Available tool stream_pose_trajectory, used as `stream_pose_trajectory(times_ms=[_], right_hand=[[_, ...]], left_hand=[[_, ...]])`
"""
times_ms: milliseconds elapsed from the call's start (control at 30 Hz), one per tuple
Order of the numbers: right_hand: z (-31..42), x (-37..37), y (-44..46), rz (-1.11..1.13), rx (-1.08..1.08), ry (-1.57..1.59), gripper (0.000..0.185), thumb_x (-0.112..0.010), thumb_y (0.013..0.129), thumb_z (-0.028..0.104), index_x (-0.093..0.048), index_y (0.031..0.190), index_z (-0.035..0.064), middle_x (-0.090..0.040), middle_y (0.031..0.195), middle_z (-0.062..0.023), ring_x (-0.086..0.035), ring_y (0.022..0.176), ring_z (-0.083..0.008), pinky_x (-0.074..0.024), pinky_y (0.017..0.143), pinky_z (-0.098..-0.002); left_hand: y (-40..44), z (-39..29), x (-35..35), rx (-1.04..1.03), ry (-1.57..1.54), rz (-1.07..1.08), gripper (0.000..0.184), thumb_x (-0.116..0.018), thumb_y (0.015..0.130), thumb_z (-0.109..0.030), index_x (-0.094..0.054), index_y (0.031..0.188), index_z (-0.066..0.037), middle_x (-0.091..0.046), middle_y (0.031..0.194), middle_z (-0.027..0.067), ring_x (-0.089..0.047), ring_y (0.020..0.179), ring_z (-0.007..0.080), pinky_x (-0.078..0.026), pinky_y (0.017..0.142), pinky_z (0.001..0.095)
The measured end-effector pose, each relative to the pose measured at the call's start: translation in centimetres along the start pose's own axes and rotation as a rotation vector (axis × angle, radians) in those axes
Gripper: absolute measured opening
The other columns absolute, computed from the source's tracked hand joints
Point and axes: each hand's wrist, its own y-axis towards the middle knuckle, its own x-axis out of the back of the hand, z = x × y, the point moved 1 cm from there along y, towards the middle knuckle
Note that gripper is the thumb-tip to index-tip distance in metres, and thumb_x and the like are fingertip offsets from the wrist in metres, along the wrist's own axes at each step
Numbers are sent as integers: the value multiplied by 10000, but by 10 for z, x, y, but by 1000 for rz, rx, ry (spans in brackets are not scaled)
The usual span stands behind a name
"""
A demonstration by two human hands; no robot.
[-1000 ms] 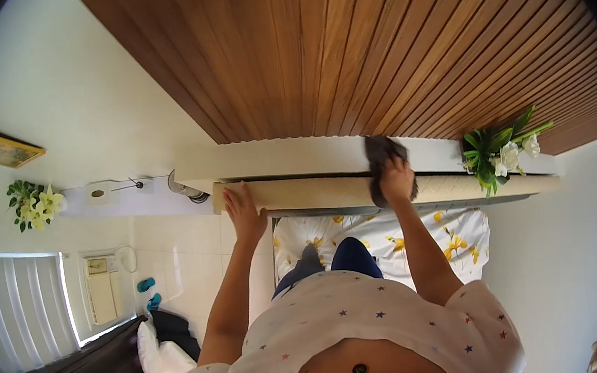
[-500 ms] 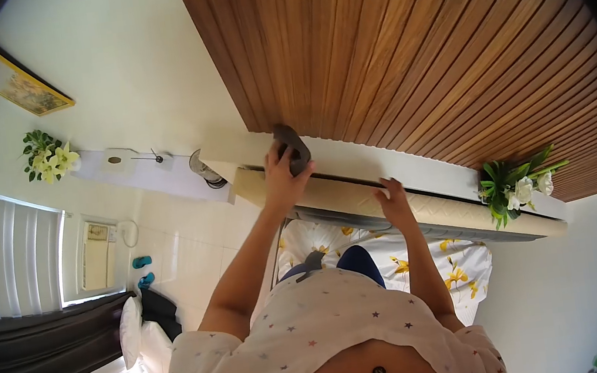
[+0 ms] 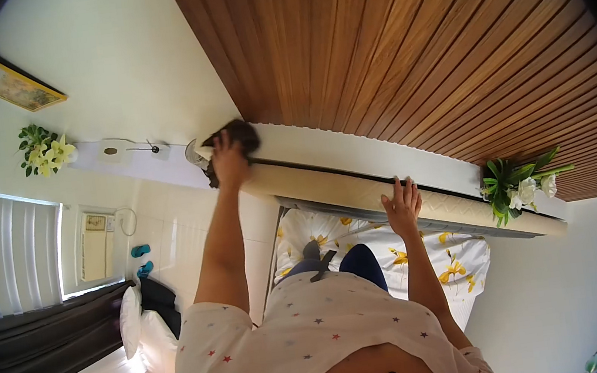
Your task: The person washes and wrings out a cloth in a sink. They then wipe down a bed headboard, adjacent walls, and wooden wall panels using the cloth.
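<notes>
My left hand [image 3: 230, 166] presses a dark cloth [image 3: 241, 135] onto the left end of the white ledge [image 3: 353, 146], below the slatted wood panel [image 3: 341, 47]. Part of the cloth hangs over the ledge's end. Fingers spread, my right hand [image 3: 403, 207] rests on the top edge of the cream padded headboard [image 3: 313, 184] and holds nothing. White flowers with green leaves [image 3: 523, 192] stand at the ledge's right end.
A bed with a yellow-flowered sheet [image 3: 449, 261] lies below the headboard. Left are a narrow white shelf [image 3: 184, 169], a second flower arrangement [image 3: 45, 152], a framed picture [image 3: 16, 81], blinds [image 3: 12, 248] and teal slippers [image 3: 141, 250] on the floor.
The cloth passed from my right hand to my left, which has since moved it left to the ledge's end. My right hand has come to rest on the headboard's edge. The view has turned.
</notes>
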Motion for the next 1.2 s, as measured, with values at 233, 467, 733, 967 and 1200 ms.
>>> stream_pose_trajectory(times_ms=[233, 467, 733, 967, 1200], right_hand=[[-3, -11, -1, -7, 5, -59, 633, -458, 905, 490, -319, 1417, 144, -260, 1455, -238, -241, 1311, -466, -160, 1059, -574], [-3, -15, -2, -54, 22, -50, 629, -448, 908, 488, -305, 1421, 155, -223, 1471, -229, -216, 1318, -469, -137, 1054, -598], [-3, -3, -1, -24, 4, 155, 666, -437, 911, 498, -286, 1425, 101, -262, 1445, -229, -262, 1315, -418, -190, 1067, -520], [99, 63, -16, 237, -7, 1423, 739, -627, 851, 211, -200, 1434, 57, -353, 1389, -149, -473, 1171, -292, -383, 983, -397], [139, 57, 10, -44, 121, 610, 498, -604, 661, 18, -540, 1155, 14, -426, 1283, -187, -449, 1159, -390, -392, 966, -452]], left_hand=[[75, 107, 0, 324, -265, 206, 262, -533, 803, -152, -621, 1045, -104, -433, 1370, 157, -424, 1229, 410, -432, 917, 526], [-5, 18, -29, -300, -54, -98, 164, -563, 748, -56, -603, 907, -55, -467, 1343, 150, -399, 1254, 405, -376, 978, 524], [-103, -153, 35, -44, -1211, 366, 238, -507, 920, -81, -554, 1139, -2, -634, 971, 125, -595, 885, 189, -463, 817, 286], [-127, -187, 48, -177, -1538, 276, 320, -545, 889, -78, -504, 1201, -18, -550, 1142, 109, -516, 1061, 206, -402, 931, 307], [-84, -118, 57, 226, -1608, 135, 282, -501, 880, -120, -564, 1148, -61, -543, 1174, 49, -503, 1078, 159, -387, 932, 290]])
